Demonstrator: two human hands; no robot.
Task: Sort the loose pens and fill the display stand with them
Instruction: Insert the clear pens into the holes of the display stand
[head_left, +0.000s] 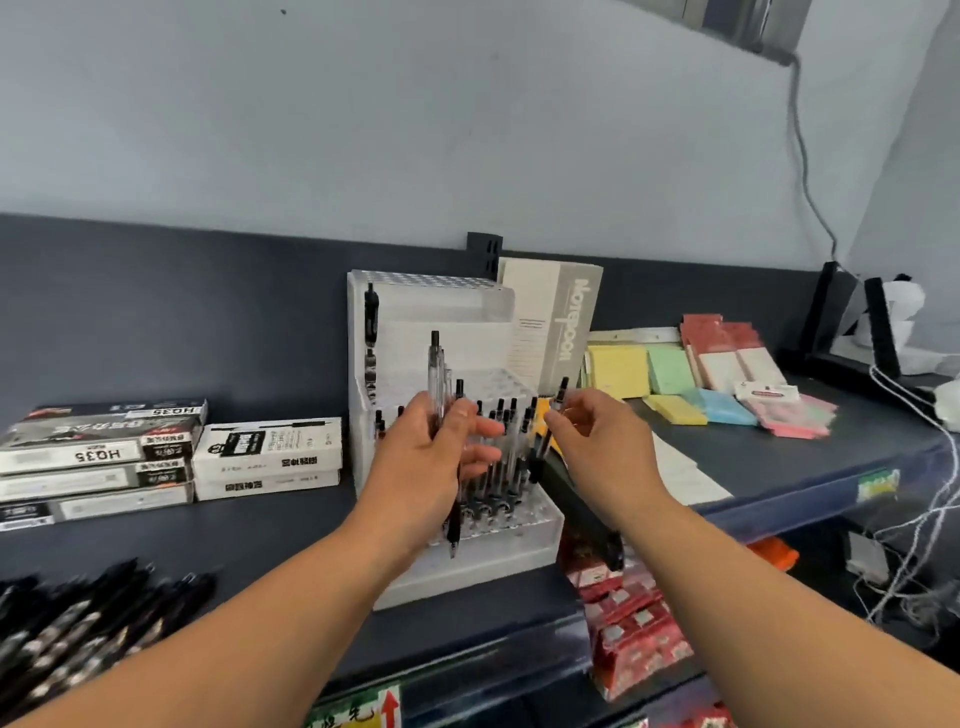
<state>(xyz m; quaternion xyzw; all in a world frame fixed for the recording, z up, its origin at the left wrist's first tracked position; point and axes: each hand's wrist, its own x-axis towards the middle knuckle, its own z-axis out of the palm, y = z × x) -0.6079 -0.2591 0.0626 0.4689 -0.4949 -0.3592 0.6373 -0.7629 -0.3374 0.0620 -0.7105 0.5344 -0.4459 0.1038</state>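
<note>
Dark shelf (260, 530), grey wall (467, 130) behind: our left hand (441, 457) grips a bunch of clear pens (435, 374) directly over the display stand (467, 571), and our right hand (597, 447) pinches a single pen (561, 392) just beside that bunch.

The left grip (436, 457) holds a bundle of clear pens (435, 364) before the display stand (441, 306). The right grip (597, 441) pinches a single pen (560, 392).
</note>
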